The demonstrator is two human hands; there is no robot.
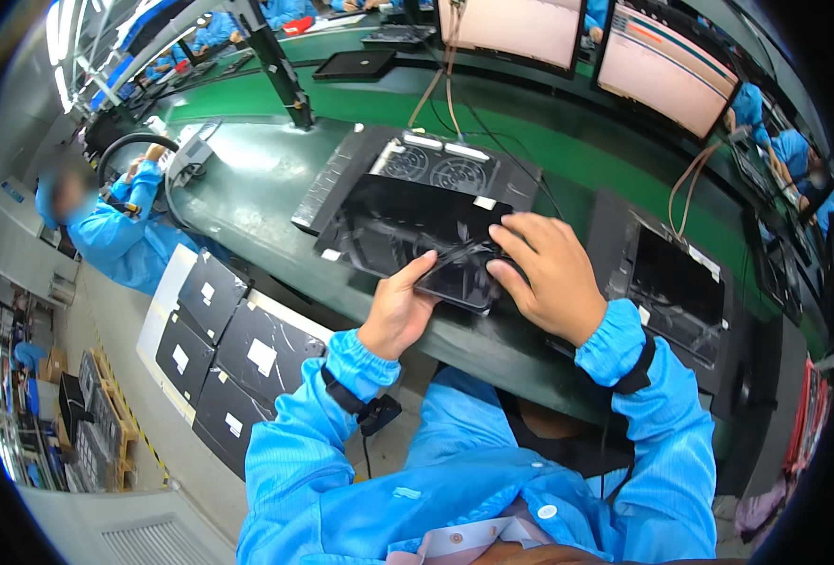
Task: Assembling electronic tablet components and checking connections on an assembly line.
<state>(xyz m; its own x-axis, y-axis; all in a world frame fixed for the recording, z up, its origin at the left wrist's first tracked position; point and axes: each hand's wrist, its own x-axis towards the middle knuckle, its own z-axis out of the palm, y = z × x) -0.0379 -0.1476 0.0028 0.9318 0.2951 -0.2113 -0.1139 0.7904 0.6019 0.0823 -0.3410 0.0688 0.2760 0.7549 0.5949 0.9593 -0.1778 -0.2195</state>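
Observation:
A black glossy tablet (pixel 454 285) is tilted in my left hand (pixel 400 309), with the thumb on its face and the other fingers underneath. My right hand (pixel 550 273) is over the tablet's right end. Its thumb and bent index finger are apart, their tips near the glossy surfaces. Just behind the tablet, a larger black glossy panel (pixel 407 212) with small white stickers rests on a dark fixture (pixel 516 179). Two round fan-like shapes show on that fixture. Where the tablet and the panel overlap, their edges are hard to separate.
To the right stands another dark fixture (pixel 615 282) bearing a black screen (pixel 679 278). Several black panels with white labels lie on a white board (pixel 158 330) at lower left. Monitors (pixel 666 66) and hanging cables line the back. A co-worker in blue (pixel 125 235) sits left.

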